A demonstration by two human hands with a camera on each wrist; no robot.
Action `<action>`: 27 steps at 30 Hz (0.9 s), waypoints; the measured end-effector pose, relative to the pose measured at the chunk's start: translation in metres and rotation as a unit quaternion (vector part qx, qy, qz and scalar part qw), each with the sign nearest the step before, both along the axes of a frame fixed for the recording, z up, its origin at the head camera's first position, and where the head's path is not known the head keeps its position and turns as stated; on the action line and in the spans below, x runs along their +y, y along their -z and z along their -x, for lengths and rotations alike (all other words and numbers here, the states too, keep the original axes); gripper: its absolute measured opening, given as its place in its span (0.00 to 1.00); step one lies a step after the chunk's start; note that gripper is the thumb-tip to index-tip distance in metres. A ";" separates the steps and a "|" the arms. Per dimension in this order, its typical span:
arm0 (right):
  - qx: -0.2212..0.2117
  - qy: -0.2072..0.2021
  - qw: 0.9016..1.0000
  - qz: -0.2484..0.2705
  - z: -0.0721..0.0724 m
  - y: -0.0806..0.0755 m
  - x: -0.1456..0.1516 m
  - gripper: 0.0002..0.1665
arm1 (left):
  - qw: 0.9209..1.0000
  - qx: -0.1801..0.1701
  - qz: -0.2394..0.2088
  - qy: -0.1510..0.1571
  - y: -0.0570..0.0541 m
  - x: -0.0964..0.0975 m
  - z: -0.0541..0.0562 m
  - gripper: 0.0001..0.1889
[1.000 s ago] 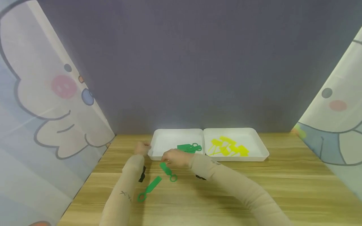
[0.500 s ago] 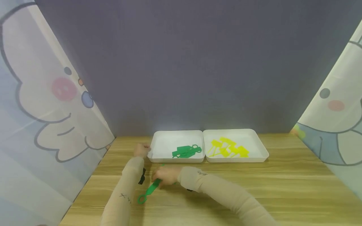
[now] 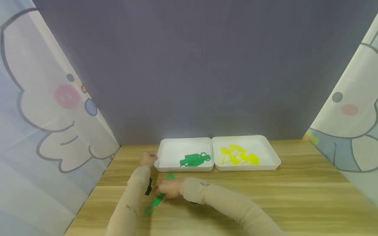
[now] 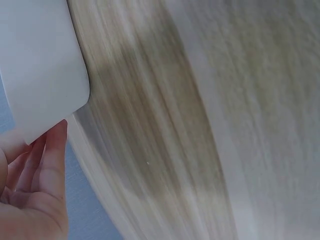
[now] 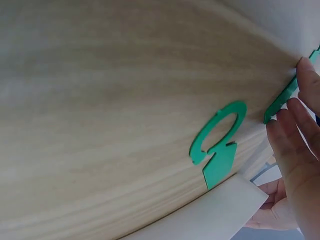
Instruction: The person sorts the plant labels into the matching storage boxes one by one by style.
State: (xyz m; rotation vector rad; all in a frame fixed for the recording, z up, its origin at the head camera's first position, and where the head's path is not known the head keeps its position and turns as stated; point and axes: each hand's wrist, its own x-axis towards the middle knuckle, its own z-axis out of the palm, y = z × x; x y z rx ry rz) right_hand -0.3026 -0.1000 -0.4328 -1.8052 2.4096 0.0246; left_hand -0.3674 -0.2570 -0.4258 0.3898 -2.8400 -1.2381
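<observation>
My left hand (image 3: pixel 147 159) grips the left end of the left white tray (image 3: pixel 171 150); in the left wrist view the thumb and fingers (image 4: pixel 55 145) pinch its rim. Just in front of that tray, my right hand (image 3: pixel 169 188) holds a flat green tag with a ring end (image 3: pixel 155 203) between thumb and fingers, low at the wooden table. Beyond the right hand a second green tag (image 3: pixel 170 176) shows only in part. The right wrist view shows this tag's open ring (image 5: pixel 217 132) lying on the table, its flat end near the tray wall.
Several green tags (image 3: pixel 195 159) lie overlapped in the left tray's right half. Touching it on the right is another white tray (image 3: pixel 261 147) with several yellow tags (image 3: pixel 236 154). A dark panel (image 3: pixel 206 72) stands behind both, with printed curtains at the sides.
The right hand has let go of one green tag near the tray, leaving it on the table, and moved left and nearer to hold the other. The left hand stays at the tray.
</observation>
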 end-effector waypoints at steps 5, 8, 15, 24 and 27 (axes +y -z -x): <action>0.005 -0.001 1.000 0.011 -0.002 0.004 0.000 0.19 | 1.000 0.004 -0.002 0.001 0.002 -0.001 0.001 0.16; 0.015 -0.001 1.000 0.015 -0.002 0.004 0.001 0.17 | 1.000 0.010 -0.003 -0.001 -0.003 0.002 -0.001 0.16; 0.023 0.005 1.000 0.003 -0.006 0.002 0.003 0.15 | 1.000 0.010 0.003 -0.006 -0.007 0.006 -0.003 0.16; 0.029 -0.012 0.999 0.005 -0.004 0.010 0.001 0.13 | 1.000 0.011 0.010 -0.012 -0.002 0.004 -0.002 0.15; 0.027 -0.013 1.000 0.004 -0.004 0.010 0.002 0.13 | 1.000 0.007 0.012 -0.010 -0.003 0.005 -0.003 0.16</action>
